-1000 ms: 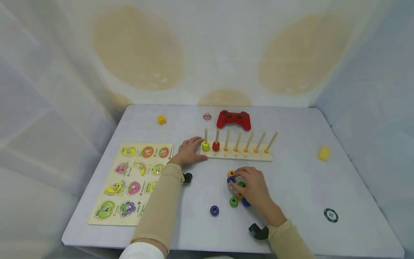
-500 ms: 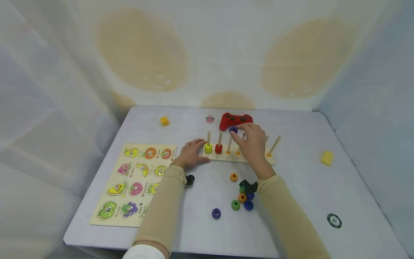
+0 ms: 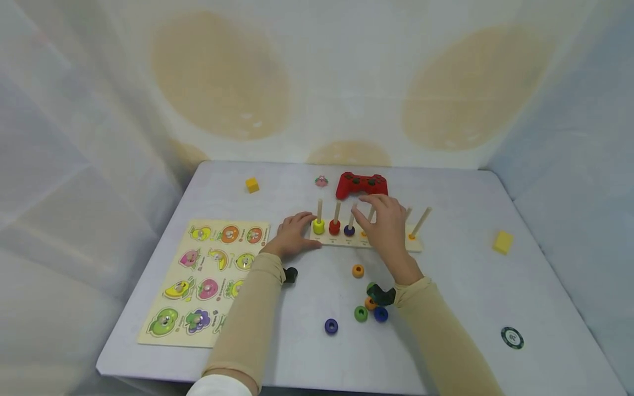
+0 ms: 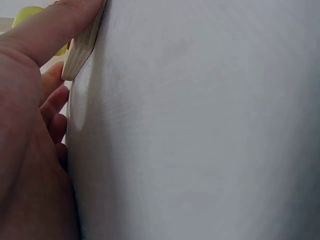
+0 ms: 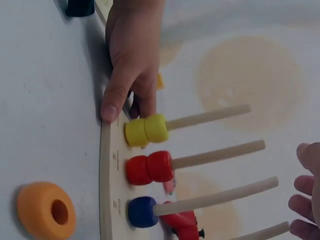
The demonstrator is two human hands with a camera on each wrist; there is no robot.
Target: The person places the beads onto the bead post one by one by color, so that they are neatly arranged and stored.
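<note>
My left hand (image 3: 292,235): fingers flat, steadying the peg board (image 3: 364,241). My right hand (image 3: 386,223): fingers loosely spread, empty, above the upright pegs; loose rings (image 3: 358,270) lie nearer me.

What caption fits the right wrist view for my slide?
Left hand steadies the wooden peg board; yellow ring, red ring and blue ring sit on neighbouring pegs.

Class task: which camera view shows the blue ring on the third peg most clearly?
The right wrist view: the blue ring fills it, seated at the peg's base. The head view shows it small beside the right hand. The left wrist view misses it.
</note>
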